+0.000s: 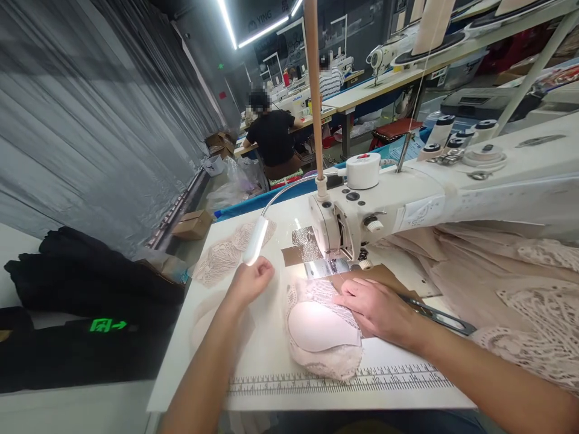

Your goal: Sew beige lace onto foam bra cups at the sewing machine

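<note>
One lace cup (323,328), right hand (375,307) pressing, lamp (256,240)

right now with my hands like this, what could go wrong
The right hand lies flat on the lace cup, fingers close to the needle area of the sewing machine; they could get caught if it runs.
The left hand seems to pinch the lit lamp, so only one hand steadies the cup; the lace may shift.
The scissors by the right wrist could snag it.
</note>
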Tool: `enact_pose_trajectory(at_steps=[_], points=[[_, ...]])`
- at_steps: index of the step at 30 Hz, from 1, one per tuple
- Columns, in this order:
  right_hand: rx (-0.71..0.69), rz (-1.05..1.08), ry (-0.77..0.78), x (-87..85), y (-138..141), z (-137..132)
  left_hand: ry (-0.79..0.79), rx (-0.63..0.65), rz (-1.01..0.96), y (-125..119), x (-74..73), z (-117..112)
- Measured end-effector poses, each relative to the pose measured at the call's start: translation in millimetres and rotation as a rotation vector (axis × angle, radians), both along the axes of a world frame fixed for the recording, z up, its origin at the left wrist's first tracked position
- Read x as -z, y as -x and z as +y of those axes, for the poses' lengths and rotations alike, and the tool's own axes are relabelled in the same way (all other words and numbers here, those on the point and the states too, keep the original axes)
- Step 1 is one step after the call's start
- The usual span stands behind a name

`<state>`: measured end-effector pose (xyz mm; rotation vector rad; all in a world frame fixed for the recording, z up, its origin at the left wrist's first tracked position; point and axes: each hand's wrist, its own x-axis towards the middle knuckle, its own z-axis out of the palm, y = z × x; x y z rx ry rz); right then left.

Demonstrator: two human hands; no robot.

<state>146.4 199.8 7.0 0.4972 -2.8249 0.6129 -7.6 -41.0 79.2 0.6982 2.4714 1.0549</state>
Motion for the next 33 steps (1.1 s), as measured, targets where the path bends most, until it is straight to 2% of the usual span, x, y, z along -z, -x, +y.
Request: enact_pose_trajectory(at_steps=[2,3,6,9,11,13,18,22,26,33], points=[[-0.006,-0.006,-0.002,-0.4,0,1,-0.003,-0.007,0.146,-24,0.4,4],[-0.009,-0.004,0.0,-0.6,0,1,0.002,0.051,0.2,-37,3.1,10],[-0.005,0.046,0.032,-0.6,0,5,0.123,0.336,0.321,-72,17.8,34],[0.055,0.147,0.075,-1.1,0,10,0.19,0.525,0.446,-87,30.0,56],[0.102,0.149,0.058,-2.9,-1,11,0.186,0.594,0.468,-86,32.8,64],[0.144,0.095,-0.016,-5.0,-1,10,0.167,0.612,0.471,-81,33.5,69],[0.202,0.046,-0.153,-2.2,2,7,0.234,0.512,0.56,-68,39.4,76],[0.23,0.038,-0.157,3.6,5,6,0.313,0.5,0.582,-66,42.3,77],[0.249,0.06,-0.14,5.5,7,5,0.353,0.508,0.588,-63,38.5,78],[0.277,0.064,-0.136,9.6,10,4,0.33,0.645,0.613,-41,39.5,79]])
